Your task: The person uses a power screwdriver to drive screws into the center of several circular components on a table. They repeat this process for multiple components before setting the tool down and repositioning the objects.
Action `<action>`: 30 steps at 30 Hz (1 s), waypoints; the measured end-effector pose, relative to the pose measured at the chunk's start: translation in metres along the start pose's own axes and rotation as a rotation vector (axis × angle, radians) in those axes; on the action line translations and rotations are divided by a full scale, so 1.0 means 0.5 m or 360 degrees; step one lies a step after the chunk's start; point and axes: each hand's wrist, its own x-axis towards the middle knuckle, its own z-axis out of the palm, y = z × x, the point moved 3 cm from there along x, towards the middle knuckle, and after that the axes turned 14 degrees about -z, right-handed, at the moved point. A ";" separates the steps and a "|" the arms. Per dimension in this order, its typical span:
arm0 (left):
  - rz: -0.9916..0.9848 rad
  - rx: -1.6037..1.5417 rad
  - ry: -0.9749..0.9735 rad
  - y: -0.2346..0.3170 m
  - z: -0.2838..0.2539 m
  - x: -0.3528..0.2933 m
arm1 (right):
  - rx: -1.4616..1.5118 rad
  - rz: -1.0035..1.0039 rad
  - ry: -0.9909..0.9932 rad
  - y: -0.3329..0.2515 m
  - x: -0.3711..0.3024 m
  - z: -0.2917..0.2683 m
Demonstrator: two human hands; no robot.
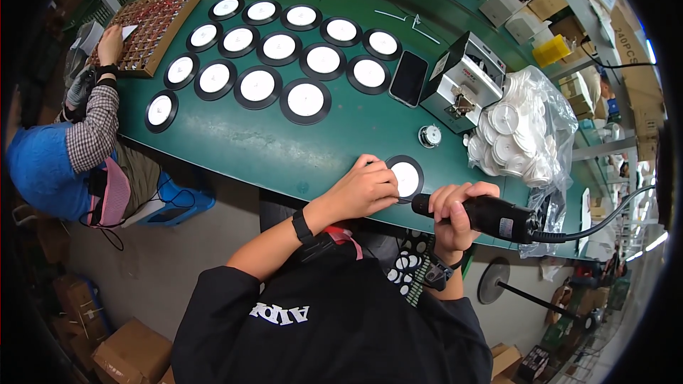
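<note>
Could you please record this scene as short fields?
Left hand: at the left edge of a black-rimmed white disc
Right hand: gripping a black corded tool, front end near that disc
Beyond: fifteen similar discs on the green table
Right side: black phone, silver machine, metal part, bagged white parts
Far left: another person's hand at a divided tray

L grip (361, 189) palm-down, R grip (459, 215) curled tight, forearms (274, 249) fwd
</note>
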 end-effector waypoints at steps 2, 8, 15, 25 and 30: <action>-0.0007 0.0005 -0.0012 -0.002 0.000 -0.001 | 0.0000 -0.0001 -0.0006 0.000 0.001 0.001; -0.0030 0.0006 -0.0084 -0.002 0.003 0.001 | -0.0041 0.0003 0.0006 0.006 -0.001 -0.007; -0.0111 0.0177 -0.0026 0.005 0.003 0.000 | -0.0425 0.0042 0.0070 0.034 0.003 -0.062; -0.0166 0.0219 -0.0062 -0.001 0.008 0.000 | -0.0399 0.0068 0.0104 0.051 0.005 -0.067; -0.0171 0.0221 -0.0068 -0.002 0.012 -0.003 | -0.0274 0.0140 0.0180 0.062 0.001 -0.076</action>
